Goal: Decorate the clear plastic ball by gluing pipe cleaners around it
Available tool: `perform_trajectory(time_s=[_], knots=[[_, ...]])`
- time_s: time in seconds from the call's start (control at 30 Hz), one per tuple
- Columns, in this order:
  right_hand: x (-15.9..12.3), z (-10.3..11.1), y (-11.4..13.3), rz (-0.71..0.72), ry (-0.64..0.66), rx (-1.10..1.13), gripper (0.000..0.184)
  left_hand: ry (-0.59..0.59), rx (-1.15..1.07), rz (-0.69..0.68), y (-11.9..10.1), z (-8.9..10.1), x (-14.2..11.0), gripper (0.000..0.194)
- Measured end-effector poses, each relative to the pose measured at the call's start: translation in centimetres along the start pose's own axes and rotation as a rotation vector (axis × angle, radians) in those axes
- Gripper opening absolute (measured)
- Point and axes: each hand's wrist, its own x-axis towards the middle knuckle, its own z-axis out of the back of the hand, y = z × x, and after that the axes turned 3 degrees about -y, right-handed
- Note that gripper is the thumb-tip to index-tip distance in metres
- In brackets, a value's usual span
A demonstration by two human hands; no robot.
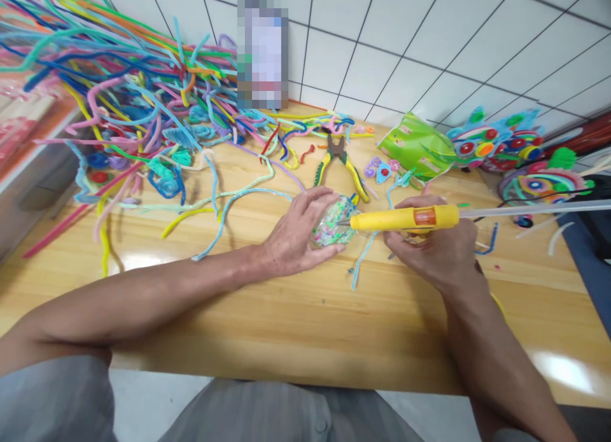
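Below the tiled wall (pixel 382 48), over a pale wood tabletop (pixel 277 321), the left hand (pixel 300 232) curls fingers and thumb around a speckled multicoloured piece (pixel 337 234), while the right hand (pixel 436 248) wraps a yellow glue gun (pixel 398 219), its nozzle (pixel 343 223) at the piece. It looks light, perhaps slick, best held by its edges, clear of the probably hot nozzle.

Tangled pipe cleaners (pixel 143 95), splayed pliers (pixel 337 149), green packet (pixel 415 146); perhaps a phone (pixel 265 60), blurred, before white tiles (pixel 384 32)
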Motion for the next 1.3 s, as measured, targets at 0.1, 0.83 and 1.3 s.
perform_trajectory(time_s=[0.1,0.83,1.3], knots=[[-0.2,-0.1,-0.3,0.005,0.016,-0.034,0.017,0.002,0.000,0.000,0.0,0.0,0.0,0.083],[-0.3,0.0,-1.0,0.026,-0.023,-0.077,0.014,-0.001,0.000,0.000,0.2,0.0,0.0,0.080],[-0.5,-0.3,-1.3,-0.110,0.026,-0.174,0.020,-0.006,-0.010,0.008,0.1,0.0,0.0,0.082]])
